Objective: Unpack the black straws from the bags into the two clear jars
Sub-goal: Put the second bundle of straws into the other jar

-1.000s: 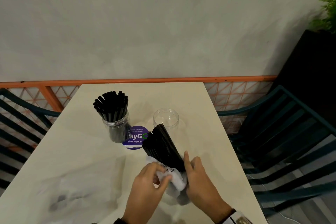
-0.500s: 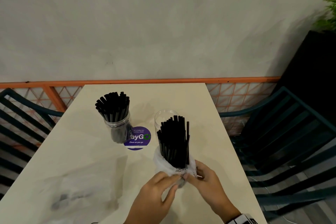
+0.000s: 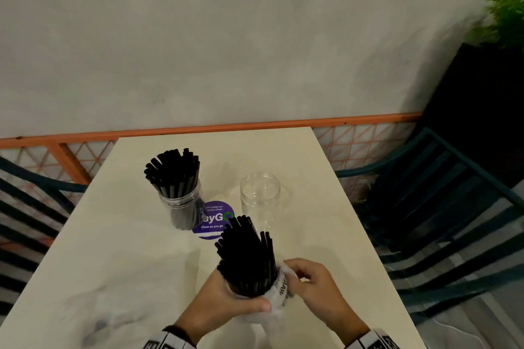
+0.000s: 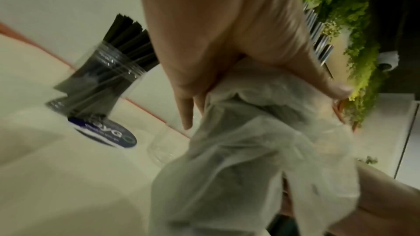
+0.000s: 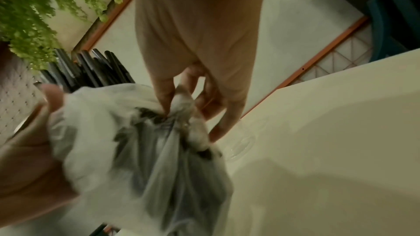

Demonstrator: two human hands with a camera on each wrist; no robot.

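One bundle of black straws (image 3: 246, 259) stands nearly upright over the near part of the table (image 3: 113, 249), its lower end sunk in a crumpled white plastic bag (image 3: 279, 290). Left hand (image 3: 226, 302) wraps the bundle and bag low down, thumb across the front, fingers curled round the far side. Right hand (image 3: 314, 283) pinches a fold of the bag between thumb and fingertips; right-wrist view shows the plastic bunched and drawn tight there. A second ago the bundle lay tilted toward the left with both hands working at the bag's mouth; half a second ago it was upright in front of the empty jar; now it sits nearer the person and leans slightly left, with more straw length showing above the plastic. Judgement: the bag is being peeled down off the straws, so the transfer is close but not begun. Empty clear jar (image 3: 260, 195) waits just beyond the bundle, apart from it. Left of that, beyond a round purple sticker (image 3: 213, 219), the other jar (image 3: 181, 208) already holds a full load of straws. Roughly halfway through. A flattened clear bag (image 3: 93, 320) lies at the near left.
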